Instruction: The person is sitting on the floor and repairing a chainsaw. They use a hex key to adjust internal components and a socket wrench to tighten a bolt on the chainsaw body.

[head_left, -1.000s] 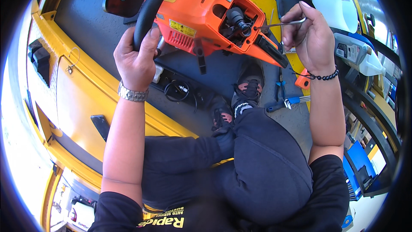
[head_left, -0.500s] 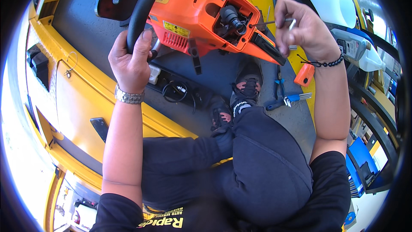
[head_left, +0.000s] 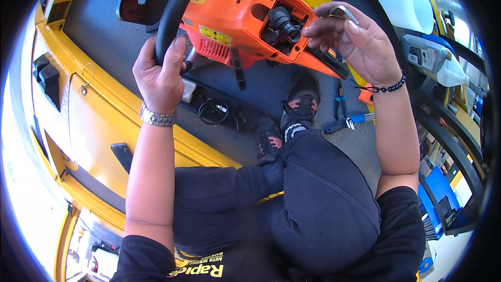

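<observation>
At 12 o'clock lies the orange chainsaw (head_left: 224, 0), its rear bay open around a dark ribbed intake piece (head_left: 282, 21). Toward 10 o'clock the left hand (head_left: 160, 75) has its grip wrapped tightly about the black front handle (head_left: 175, 15), and neither that hand nor the saw has shifted noticeably over the last half second.

The change is at 2 o'clock: the right hand (head_left: 352, 44) has come in closer to the bay's edge, its fingers now stretched toward the saw. The bent end of the hex key (head_left: 347, 14), which stood up beyond the fingers, now slants down across them toward 4 o'clock. That grip is loosely half closed around the key; its tip is hidden, so I cannot tell whether it is seated. My judgement is that the key is being turned or re-set, with the work centred on that edge.

Near 3 o'clock, pliers (head_left: 341, 105) and a blue-holdered key set (head_left: 360, 120) lie on the grey floor (head_left: 352, 141).
</observation>
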### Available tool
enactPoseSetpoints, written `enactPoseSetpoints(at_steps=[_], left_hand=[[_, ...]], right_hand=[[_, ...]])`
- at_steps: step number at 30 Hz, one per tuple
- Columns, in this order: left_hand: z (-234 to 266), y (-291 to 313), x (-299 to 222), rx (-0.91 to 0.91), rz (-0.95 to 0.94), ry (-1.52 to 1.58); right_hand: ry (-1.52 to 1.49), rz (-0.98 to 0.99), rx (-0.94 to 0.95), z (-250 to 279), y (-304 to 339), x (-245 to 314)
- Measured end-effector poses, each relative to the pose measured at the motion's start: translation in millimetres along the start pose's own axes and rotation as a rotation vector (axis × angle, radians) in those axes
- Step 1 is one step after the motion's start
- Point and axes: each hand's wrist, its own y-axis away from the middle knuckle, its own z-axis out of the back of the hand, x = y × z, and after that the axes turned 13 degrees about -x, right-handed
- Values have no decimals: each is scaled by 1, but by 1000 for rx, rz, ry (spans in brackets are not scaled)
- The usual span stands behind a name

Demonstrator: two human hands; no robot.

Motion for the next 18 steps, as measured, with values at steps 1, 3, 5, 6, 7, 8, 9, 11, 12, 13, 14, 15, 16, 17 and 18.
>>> enactPoseSetpoints(at_steps=[1,3,5,6,7,8,9,11,12,13,14,15,16,17,18], left_hand=[[0,0,0,2,-5,-9],[0,-1,-1,7,-15,-25],[0,-1,-1,10,-21,-35],[0,-1,-1,12,-24,-40],[0,-1,-1,12,-21,-40],[1,-1,-1,13,-19,-40],[1,-1,0,13,-16,-41],[1,-1,0,16,-7,-36],[1,-1,0,17,-3,-35],[1,-1,-1,12,-4,-32],[-1,0,-3,7,-6,-30],[-1,0,-4,3,-7,-28],[0,-1,-2,-8,-3,-15],[-1,-1,0,-17,1,1],[-1,-2,1,-27,5,16]], right_hand=[[-21,19,42,2,-1,2],[-10,29,94,7,-2,3],[51,15,115,15,-4,4],[109,33,115,17,-5,4],[167,50,115,19,-5,4],[225,67,115,20,-6,3],[157,78,112,20,-6,1],[22,97,108,20,-7,-4],[88,83,59,21,-7,-4],[154,68,9,22,-7,-2],[220,53,-40,23,-7,-1],[274,76,-56,23,-6,1],[329,99,-71,24,-5,3],[385,121,-88,25,-4,5],[346,168,-55,26,-4,4]])
